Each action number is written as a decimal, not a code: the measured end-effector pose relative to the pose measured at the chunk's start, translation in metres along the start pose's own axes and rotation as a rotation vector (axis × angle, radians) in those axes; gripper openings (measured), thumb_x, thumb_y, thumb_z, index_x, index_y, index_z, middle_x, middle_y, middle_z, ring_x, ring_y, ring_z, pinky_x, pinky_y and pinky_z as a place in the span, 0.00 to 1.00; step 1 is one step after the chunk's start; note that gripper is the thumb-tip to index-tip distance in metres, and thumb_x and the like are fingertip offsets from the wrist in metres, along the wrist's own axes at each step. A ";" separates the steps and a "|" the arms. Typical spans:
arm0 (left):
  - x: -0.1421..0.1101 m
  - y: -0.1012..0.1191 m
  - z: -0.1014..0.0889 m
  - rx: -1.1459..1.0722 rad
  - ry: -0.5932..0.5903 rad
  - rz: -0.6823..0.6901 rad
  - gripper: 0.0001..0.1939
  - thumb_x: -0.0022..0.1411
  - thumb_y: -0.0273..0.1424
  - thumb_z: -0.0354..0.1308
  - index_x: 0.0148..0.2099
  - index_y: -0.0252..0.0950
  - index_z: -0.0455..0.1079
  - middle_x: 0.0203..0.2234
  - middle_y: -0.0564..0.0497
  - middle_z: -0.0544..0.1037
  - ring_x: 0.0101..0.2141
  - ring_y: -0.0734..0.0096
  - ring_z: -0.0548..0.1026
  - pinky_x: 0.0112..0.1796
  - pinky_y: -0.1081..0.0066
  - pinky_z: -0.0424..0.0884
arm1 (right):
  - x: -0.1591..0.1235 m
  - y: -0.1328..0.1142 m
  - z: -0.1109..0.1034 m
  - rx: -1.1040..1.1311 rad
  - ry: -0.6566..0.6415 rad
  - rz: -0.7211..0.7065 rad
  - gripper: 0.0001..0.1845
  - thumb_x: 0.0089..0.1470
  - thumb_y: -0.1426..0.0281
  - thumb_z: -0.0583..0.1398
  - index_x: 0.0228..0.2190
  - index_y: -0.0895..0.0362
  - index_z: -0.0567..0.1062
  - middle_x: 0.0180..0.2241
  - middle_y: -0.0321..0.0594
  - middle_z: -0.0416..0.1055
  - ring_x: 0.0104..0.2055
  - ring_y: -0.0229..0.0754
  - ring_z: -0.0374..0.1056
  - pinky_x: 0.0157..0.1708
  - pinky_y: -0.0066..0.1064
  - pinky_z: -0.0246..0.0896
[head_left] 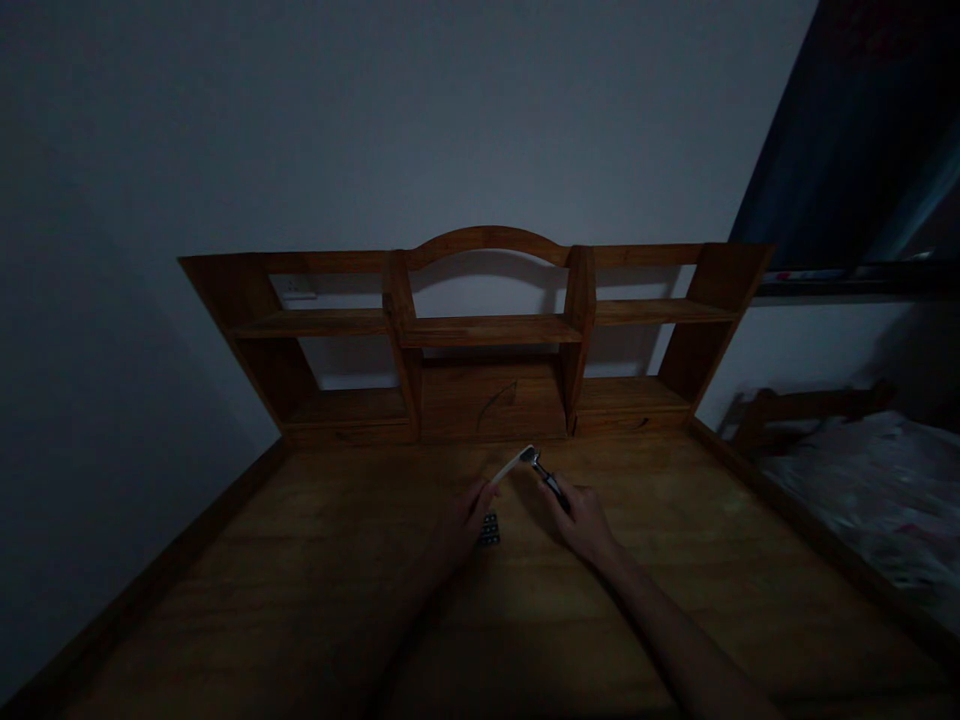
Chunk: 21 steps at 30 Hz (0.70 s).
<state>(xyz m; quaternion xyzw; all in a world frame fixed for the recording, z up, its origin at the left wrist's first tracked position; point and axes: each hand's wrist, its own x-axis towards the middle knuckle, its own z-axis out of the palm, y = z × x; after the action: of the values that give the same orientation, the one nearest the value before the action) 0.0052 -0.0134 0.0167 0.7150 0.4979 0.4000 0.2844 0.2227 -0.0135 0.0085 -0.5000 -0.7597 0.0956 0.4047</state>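
Note:
Over the middle of the wooden desk, my left hand [472,503] is closed on a thin white stick [510,467], which slants up to the right. The dim light hides whether it is a brush or a plain strip. My right hand [579,515] is wrapped round the black handle of what looks like a ratchet wrench [551,482], with a shiny neck and a rounded head. The stick's far end meets or overlaps that head. A small black holder [490,530] with several pale round spots lies on the desk beside my left hand, partly covered by it.
The desktop [337,560] has raised side edges. Along its back stands a wooden shelf unit [491,330] with a closed front panel [495,400] in the middle. To the right, beyond the edge, lies a pale crumpled heap [862,500]. The room is dark.

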 end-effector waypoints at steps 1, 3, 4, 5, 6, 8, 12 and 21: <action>0.000 0.000 0.000 -0.002 0.006 0.007 0.22 0.66 0.44 0.39 0.40 0.37 0.70 0.28 0.51 0.74 0.30 0.70 0.71 0.35 0.70 0.65 | 0.000 0.000 0.000 -0.001 -0.011 -0.010 0.16 0.61 0.60 0.49 0.37 0.56 0.72 0.23 0.39 0.73 0.23 0.42 0.69 0.24 0.27 0.55; 0.000 0.001 0.001 0.001 0.017 0.012 0.21 0.66 0.44 0.39 0.39 0.37 0.70 0.28 0.52 0.74 0.30 0.71 0.72 0.35 0.71 0.65 | -0.001 0.000 0.001 -0.002 -0.017 -0.020 0.16 0.61 0.60 0.49 0.35 0.56 0.72 0.23 0.39 0.73 0.24 0.42 0.70 0.25 0.27 0.55; 0.000 0.002 0.001 0.005 0.025 0.012 0.21 0.66 0.44 0.40 0.39 0.37 0.70 0.29 0.52 0.74 0.30 0.70 0.72 0.35 0.71 0.65 | -0.001 -0.001 0.002 0.001 -0.017 -0.020 0.16 0.61 0.60 0.49 0.35 0.56 0.72 0.23 0.39 0.73 0.24 0.42 0.70 0.25 0.27 0.55; 0.000 0.002 0.000 0.006 0.033 0.009 0.21 0.66 0.44 0.40 0.39 0.37 0.70 0.29 0.52 0.74 0.31 0.70 0.72 0.35 0.71 0.65 | -0.001 -0.001 0.002 0.005 -0.018 -0.018 0.16 0.61 0.60 0.49 0.34 0.55 0.72 0.23 0.39 0.73 0.24 0.42 0.70 0.26 0.27 0.56; 0.000 0.003 0.000 0.005 0.035 0.004 0.21 0.66 0.44 0.40 0.39 0.37 0.70 0.29 0.52 0.74 0.31 0.70 0.72 0.35 0.71 0.65 | -0.001 -0.002 0.002 0.011 -0.021 -0.013 0.16 0.61 0.60 0.49 0.34 0.55 0.71 0.23 0.39 0.72 0.24 0.42 0.70 0.26 0.27 0.56; -0.001 0.003 -0.001 0.005 0.024 -0.005 0.21 0.66 0.44 0.40 0.40 0.38 0.69 0.29 0.52 0.74 0.31 0.69 0.72 0.35 0.71 0.65 | -0.001 -0.003 0.003 0.031 -0.028 0.010 0.15 0.61 0.60 0.49 0.35 0.55 0.70 0.23 0.39 0.72 0.24 0.42 0.69 0.25 0.27 0.56; -0.001 -0.001 0.000 0.000 0.011 -0.017 0.22 0.66 0.45 0.40 0.41 0.37 0.69 0.32 0.51 0.75 0.33 0.68 0.72 0.37 0.69 0.66 | 0.000 -0.007 0.002 0.132 0.032 0.076 0.14 0.60 0.59 0.50 0.38 0.55 0.67 0.24 0.37 0.71 0.25 0.42 0.68 0.25 0.27 0.56; 0.002 0.000 0.000 -0.026 0.103 -0.006 0.21 0.65 0.45 0.42 0.41 0.37 0.69 0.32 0.50 0.75 0.34 0.67 0.73 0.37 0.68 0.68 | 0.009 -0.008 0.004 0.568 0.074 0.250 0.19 0.59 0.54 0.49 0.34 0.56 0.70 0.24 0.34 0.65 0.25 0.36 0.62 0.23 0.25 0.56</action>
<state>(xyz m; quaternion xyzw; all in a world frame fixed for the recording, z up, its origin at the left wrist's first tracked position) 0.0058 -0.0118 0.0170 0.6882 0.5087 0.4421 0.2686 0.2132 -0.0090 0.0147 -0.4595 -0.6200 0.3348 0.5407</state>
